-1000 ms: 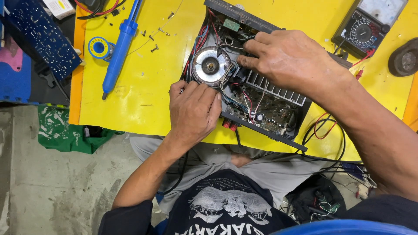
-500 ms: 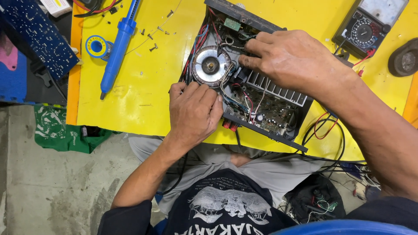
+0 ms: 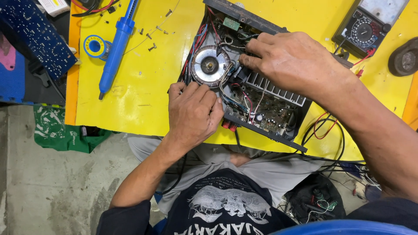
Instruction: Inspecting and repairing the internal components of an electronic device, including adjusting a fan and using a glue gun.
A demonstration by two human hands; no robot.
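Yellow table (image 3: pixel 143 104) below the head camera, grey concrete floor at its near edge. Nearest the person: left hand (image 3: pixel 193 111), fingers curled and pressed together, knuckles up, resting on the near left corner of the open amplifier chassis (image 3: pixel 257 109); whether it pinches anything underneath cannot be told. Fingertips touch the wires just beside the round toroidal transformer (image 3: pixel 210 66). Chassis lies between both hands, long axis running diagonally from far left to near right. Farther in: right hand (image 3: pixel 291 61), fingers bent and bunched, tips pressing into the wiring beside the black finned heatsink (image 3: pixel 272 89). Left hand is nearer the transformer. Beyond, well apart: blue desoldering pump (image 3: pixel 115 48), solder spool (image 3: pixel 95 45), analog multimeter (image 3: pixel 363 28).
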